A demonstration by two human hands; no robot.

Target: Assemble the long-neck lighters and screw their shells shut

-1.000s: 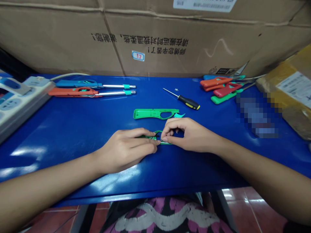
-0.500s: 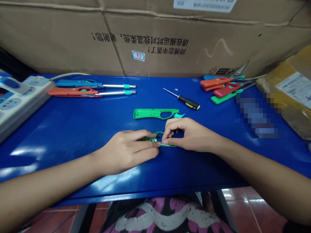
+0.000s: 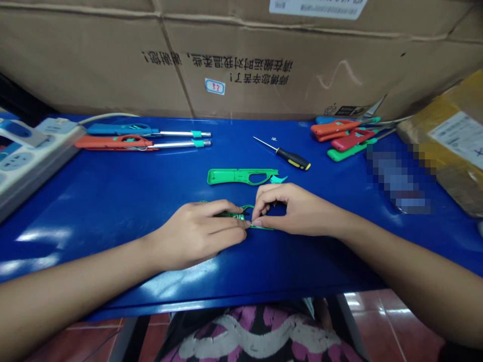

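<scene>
Both hands pinch a green lighter half point(image 3: 241, 215) lying on the blue table point(image 3: 113, 201): the left hand point(image 3: 196, 234) and right hand point(image 3: 294, 208) meet fingertip to fingertip, fingers clamped on it. Another green shell point(image 3: 241, 176) lies just beyond.

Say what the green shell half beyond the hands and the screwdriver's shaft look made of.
Green shell half: likely moulded plastic, with a uniform bright colour and a hollow inside. Thin screwdriver shaft: probably bare metal, silvery and glinting.
</scene>
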